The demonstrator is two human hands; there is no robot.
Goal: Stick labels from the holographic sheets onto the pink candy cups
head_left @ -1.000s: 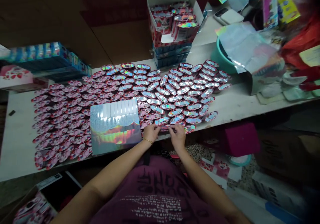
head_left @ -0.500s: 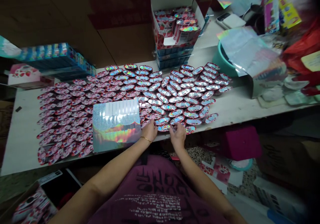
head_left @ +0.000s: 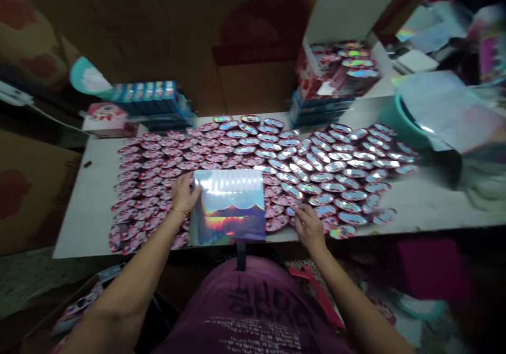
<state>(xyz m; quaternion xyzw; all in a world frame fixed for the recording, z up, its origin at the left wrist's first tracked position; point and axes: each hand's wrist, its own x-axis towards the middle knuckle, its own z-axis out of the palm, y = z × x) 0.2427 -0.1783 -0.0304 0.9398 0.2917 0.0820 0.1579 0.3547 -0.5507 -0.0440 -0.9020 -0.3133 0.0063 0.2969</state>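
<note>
The sheet [head_left: 233, 227] between my two hands is glossy and silvery, four-cornered and smooth, laid flat over the packs near the front edge of the white desk [head_left: 79, 206]. A row of pale upright bars runs along its upper part, bright with glare; beneath them the surface turns a cool mirror blue, then breaks into a dark, hill-shaped reflection streaked with orange, red and a little rainbow colour. My left hand [head_left: 184, 193] is at its upper left side, the thumb a little apart from the other fingers and reaching onto the sheet's edge; I cannot tell whether they pinch it or only rest there. The fingers of my right hand [head_left: 311, 230] are drawn nearly together over the front rows, well apart from the sheet's right side, and the blur hides whether anything thin sits between the tips. The packs crowd close all around, with narrow oval tops and red rims: the pink-topped packs [head_left: 152, 175] fill the left and show a few more just right of the sheet, while the silver-topped packs [head_left: 334, 187] spread over the right, shining in blue and white. Behind them, an open strawberry-printed box [head_left: 307, 77] holds more packs, standing on blue boxes [head_left: 316, 114].
</note>
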